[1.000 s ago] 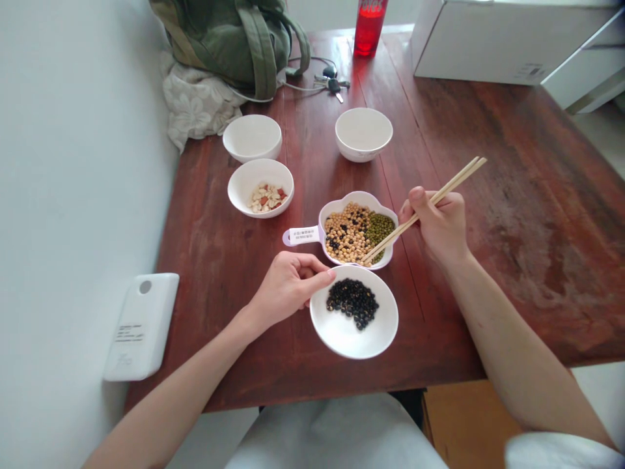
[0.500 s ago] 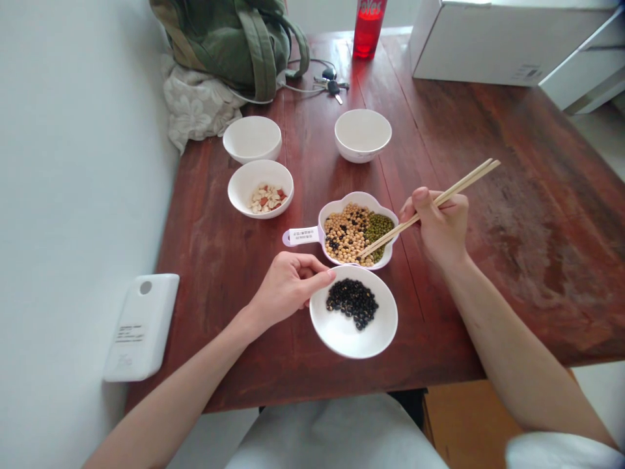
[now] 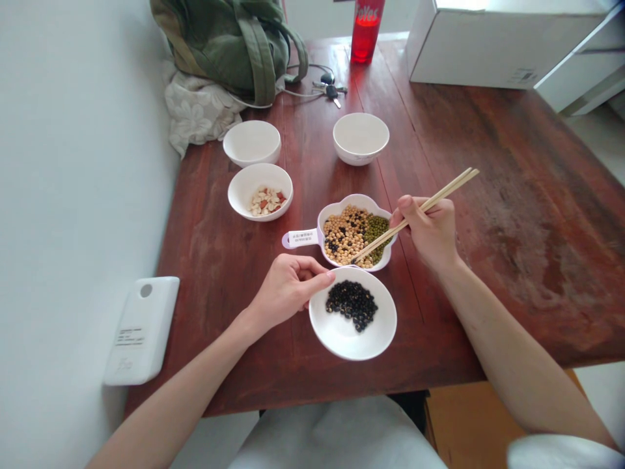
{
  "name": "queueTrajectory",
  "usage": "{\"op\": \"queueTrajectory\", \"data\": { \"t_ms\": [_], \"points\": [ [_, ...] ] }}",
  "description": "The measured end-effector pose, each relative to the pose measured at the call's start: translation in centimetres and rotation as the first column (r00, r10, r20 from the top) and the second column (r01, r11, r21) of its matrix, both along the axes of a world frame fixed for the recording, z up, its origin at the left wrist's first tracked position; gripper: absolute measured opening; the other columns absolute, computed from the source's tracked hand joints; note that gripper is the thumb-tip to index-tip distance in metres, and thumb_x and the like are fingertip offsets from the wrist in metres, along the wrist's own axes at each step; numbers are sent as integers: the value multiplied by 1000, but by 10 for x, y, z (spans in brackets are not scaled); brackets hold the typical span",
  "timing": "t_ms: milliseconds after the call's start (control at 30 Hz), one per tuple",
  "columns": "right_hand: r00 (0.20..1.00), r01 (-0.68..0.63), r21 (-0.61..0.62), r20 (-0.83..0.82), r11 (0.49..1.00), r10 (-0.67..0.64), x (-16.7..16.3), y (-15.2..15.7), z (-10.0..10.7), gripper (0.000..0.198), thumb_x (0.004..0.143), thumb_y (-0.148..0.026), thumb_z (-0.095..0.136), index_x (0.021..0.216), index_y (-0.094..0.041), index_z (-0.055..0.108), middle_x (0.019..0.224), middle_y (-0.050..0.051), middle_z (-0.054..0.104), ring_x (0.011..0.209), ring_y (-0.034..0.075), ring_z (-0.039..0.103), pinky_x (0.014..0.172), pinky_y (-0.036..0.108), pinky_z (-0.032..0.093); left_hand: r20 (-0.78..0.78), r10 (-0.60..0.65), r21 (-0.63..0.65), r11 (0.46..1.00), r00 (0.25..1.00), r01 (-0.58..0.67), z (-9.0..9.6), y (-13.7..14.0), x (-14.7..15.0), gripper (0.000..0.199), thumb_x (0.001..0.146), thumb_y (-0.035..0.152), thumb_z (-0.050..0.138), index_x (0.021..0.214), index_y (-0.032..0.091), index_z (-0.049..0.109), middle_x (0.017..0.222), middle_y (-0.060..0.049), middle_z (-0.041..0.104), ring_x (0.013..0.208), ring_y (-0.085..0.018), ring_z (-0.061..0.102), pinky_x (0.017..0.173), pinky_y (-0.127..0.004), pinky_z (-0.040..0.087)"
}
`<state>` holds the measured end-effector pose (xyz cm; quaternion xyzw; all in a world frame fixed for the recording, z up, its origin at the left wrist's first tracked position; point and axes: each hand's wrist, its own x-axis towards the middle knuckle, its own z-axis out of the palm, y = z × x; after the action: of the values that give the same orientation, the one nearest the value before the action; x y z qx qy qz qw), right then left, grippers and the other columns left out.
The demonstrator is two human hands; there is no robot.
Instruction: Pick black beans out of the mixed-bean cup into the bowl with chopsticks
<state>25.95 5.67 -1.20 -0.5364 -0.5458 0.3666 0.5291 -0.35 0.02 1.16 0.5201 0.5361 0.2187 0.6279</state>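
My left hand (image 3: 295, 283) pinches the left rim of a white bowl (image 3: 354, 345), which tilts toward me. Black beans (image 3: 352, 301) lie in that bowl. Touching its far rim is a flower-shaped, lilac-edged dish (image 3: 336, 207) with a handle pointing left. Yellow soybeans (image 3: 346, 229) mixed with some black beans fill most of the dish, and green mung beans (image 3: 377, 236) lie at its right. My right hand (image 3: 430, 228) is closed around a pair of wooden chopsticks (image 3: 442, 192). Their tips are at the dish's near edge, with a dark bean seemingly at them.
A bowl of peanuts (image 3: 260, 213) stands left, behind it a white bowl (image 3: 251, 143); another bowl (image 3: 361, 148) is farther right. At the back are a green bag (image 3: 219, 52), keys (image 3: 332, 90), a red bottle (image 3: 365, 39) and a white box (image 3: 488, 49). A power bank (image 3: 141, 332) lies left.
My right hand and the chopsticks have moved a little left, and their tips have slid toward the dish's near rim. My left hand and the bowl stay in place.
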Motion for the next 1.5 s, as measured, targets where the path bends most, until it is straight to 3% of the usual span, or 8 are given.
{"op": "queueTrajectory", "data": {
  "t_ms": [200, 433, 700, 833, 1033, 1233, 1500],
  "points": [
    [999, -12, -31, -39, 999, 10, 2, 1, -5, 48, 84, -58, 70, 55, -19, 72, 49, 3, 62, 45, 12, 50, 44, 27, 31, -6, -8, 25, 1000, 1000, 8, -1, 0, -1, 27, 85, 36, 76, 78, 10, 75, 47, 1, 61, 37, -5, 46, 36, -12, 33],
    [990, -31, -53, -140, 998, 23, 3, 3, -11, 44, 83, -55, 73, 57, -19, 72, 48, 3, 60, 43, 11, 47, 41, 26, 26, -5, -4, 16, 1000, 1000, 4, -1, 0, -2, 27, 84, 36, 76, 77, 10, 75, 46, 1, 60, 36, -4, 45, 35, -12, 32],
    [982, -40, -104, -186, 994, 20, -3, 1, 1, 50, 83, -56, 72, 52, -16, 70, 40, 0, 50, 36, 5, 33, 37, 24, 15, -1, 0, -4, 1000, 1000, 0, 0, 0, -1, 27, 83, 36, 77, 78, 10, 76, 46, 1, 59, 35, -4, 44, 34, -12, 31],
    [966, -50, -95, -256, 994, 24, -5, -2, 5, 50, 83, -55, 73, 53, -16, 69, 41, 0, 51, 34, 5, 34, 35, 24, 13, -7, -1, 4, 1000, 1000, 1, -1, 0, -1, 27, 84, 37, 77, 79, 10, 76, 47, 1, 60, 35, -5, 45, 34, -13, 32],
    [970, -54, 5, -238, 999, 53, -5, -6, 8, 50, 84, -56, 71, 52, -17, 68, 42, 1, 54, 37, 8, 42, 35, 23, 22, -8, -7, 8, 1000, 1000, 7, -1, 0, -2, 28, 84, 38, 76, 79, 10, 76, 48, 0, 61, 36, -5, 45, 35, -13, 32],
    [987, 132, 126, -107, 983, -118, -9, -8, 3, 46, 85, -54, 70, 56, -19, 71, 51, 2, 64, 47, 11, 53, 43, 25, 35, -3, -6, 4, 1000, 1000, 6, -1, 0, -2, 28, 83, 38, 77, 80, 10, 76, 49, 0, 62, 37, -4, 45, 35, -13, 33],
    [999, -30, 303, 33, 953, 21, -23, -16, 2, 30, 87, -37, 71, 61, -24, 75, 60, 2, 69, 65, 17, 63, 64, 33, 50, 4, 1, 3, 1000, 1000, -1, -1, 0, -1, 26, 83, 36, 77, 78, 10, 76, 47, 1, 60, 36, -5, 44, 35, -13, 32]
  ]
}}
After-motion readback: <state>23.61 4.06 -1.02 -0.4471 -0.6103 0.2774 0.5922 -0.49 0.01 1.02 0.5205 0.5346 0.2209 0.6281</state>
